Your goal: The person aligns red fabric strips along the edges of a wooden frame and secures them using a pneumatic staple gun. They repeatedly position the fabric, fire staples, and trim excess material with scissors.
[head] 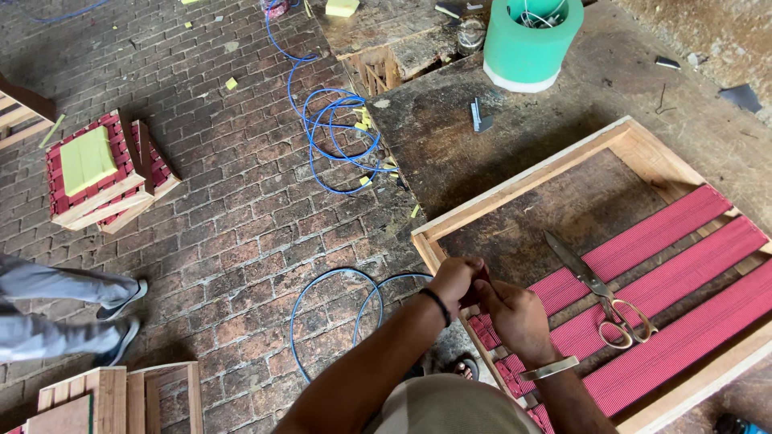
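My left hand (455,280) and my right hand (515,317) meet at the near-left rail of a wooden frame (515,186) lying on a dark worktable. Both pinch the end of a red webbing strap (563,288) stretched across the frame. Other red straps (683,285) run parallel to it toward the far right. A pair of scissors (599,291) with brass-coloured handles rests on the straps, just right of my right hand. My left wrist wears a black band, my right a metal bangle.
A green foam roll (531,36) stands at the table's far edge. Blue hose (334,128) coils across the brick floor. Small webbed wooden frames (104,173) with yellow foam sit at left. Another person's legs (72,309) stand at far left. Wooden frames (121,398) lie at bottom left.
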